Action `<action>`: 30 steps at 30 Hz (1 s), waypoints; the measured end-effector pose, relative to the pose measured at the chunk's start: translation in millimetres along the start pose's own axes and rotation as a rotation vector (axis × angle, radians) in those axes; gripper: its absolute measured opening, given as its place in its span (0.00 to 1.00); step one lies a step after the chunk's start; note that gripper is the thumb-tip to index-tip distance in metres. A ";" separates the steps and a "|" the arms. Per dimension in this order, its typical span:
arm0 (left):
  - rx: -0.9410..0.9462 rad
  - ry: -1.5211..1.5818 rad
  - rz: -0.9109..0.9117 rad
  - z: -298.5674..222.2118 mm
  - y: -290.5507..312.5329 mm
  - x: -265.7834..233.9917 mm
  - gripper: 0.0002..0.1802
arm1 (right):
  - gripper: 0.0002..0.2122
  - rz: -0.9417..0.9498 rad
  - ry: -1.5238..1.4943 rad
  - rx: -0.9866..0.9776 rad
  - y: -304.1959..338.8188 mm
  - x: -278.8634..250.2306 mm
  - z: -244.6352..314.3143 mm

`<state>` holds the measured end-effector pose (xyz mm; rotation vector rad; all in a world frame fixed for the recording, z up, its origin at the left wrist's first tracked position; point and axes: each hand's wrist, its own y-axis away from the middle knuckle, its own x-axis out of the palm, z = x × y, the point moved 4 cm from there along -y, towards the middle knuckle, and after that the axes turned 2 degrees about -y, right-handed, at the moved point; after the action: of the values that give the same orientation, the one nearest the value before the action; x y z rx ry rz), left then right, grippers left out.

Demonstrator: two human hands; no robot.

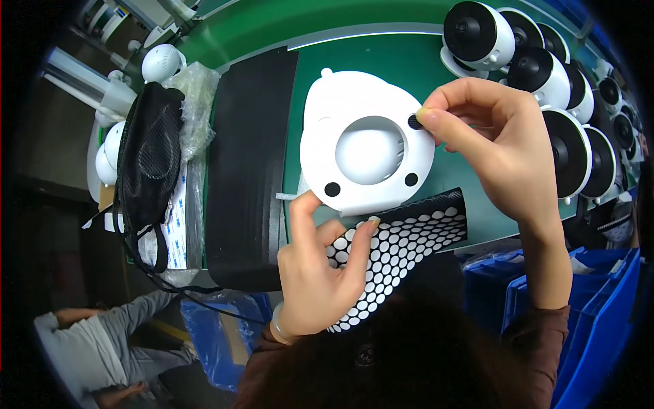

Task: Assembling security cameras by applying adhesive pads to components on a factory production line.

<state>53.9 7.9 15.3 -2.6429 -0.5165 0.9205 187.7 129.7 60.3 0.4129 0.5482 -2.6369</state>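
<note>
One white housing [318,129], three black pads [332,189]: right grip [501,133] pinches one; left grip [320,279] overlaps one dotted sheet [402,249], hold unclear.

Plain white covers the housing [327,146], broken only by black round pads [332,189] with a fine mesh-like texture, while the dotted sheet [402,249] sets white circles in close staggered rows on black, its curled edge glossy black. The table [395,51] is deep green, the long slab [246,150] matt black, and the pouch [153,150] black with a netted weave. White shells with black round fronts mark the cameras [471,34]; the bins [593,347] are strong blue, the sleeve [545,341] dark brown.
</note>
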 end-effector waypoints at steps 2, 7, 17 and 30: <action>-0.017 -0.001 0.016 2.3 -0.7 0.7 0.24 | 0.07 -0.019 0.016 -0.016 -0.1 0.1 -0.2; 0.015 0.020 -0.010 4.4 -1.9 1.2 0.22 | 0.06 -0.032 0.057 -0.063 -0.1 3.3 1.7; -0.206 0.056 -0.038 0.5 12.6 -7.1 0.23 | 0.12 -0.006 -0.110 0.053 -5.2 -11.9 -1.9; 0.062 0.021 0.029 -16.0 21.1 -32.0 0.06 | 0.07 0.428 0.166 -0.326 52.5 30.4 32.5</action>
<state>45.6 -27.0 36.3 -2.6083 -0.4382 0.9016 178.4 61.5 61.5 0.5752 0.8251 -2.0734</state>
